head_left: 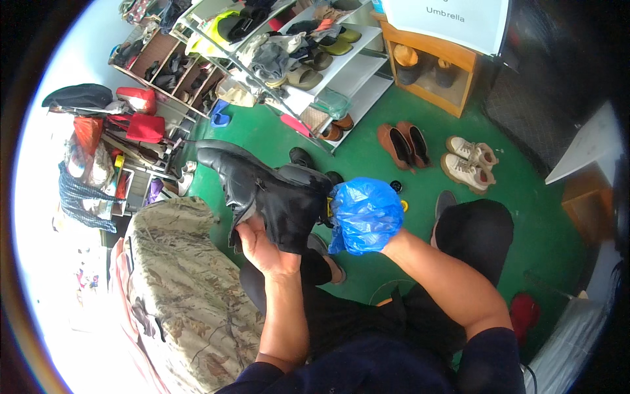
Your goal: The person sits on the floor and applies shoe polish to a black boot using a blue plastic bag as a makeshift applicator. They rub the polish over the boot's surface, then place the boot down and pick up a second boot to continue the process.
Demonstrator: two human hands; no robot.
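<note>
A black leather ankle boot [275, 189] is held up in front of me, its toe pointing to the upper left. My left hand [261, 244] grips it at the open shaft, fingers partly inside. A crumpled blue plastic bag [366, 214] covers my right hand up to the wrist, close beside the boot's heel. The bag hides the fingers, so what they do inside it cannot be seen. Partly behind the boot, a black shoe [301, 157] rests on the green floor. A small round black item [396, 186] and a yellow ring-shaped item [404, 205] lie just past the bag.
Brown shoes [403, 145] and white lace-up shoes [470, 162] stand on the floor ahead. A white shelf rack [354, 49] holds footwear and cloths. To my left is a camouflage-covered seat or box [182, 276]. A wooden cabinet [433, 34] stands farther off.
</note>
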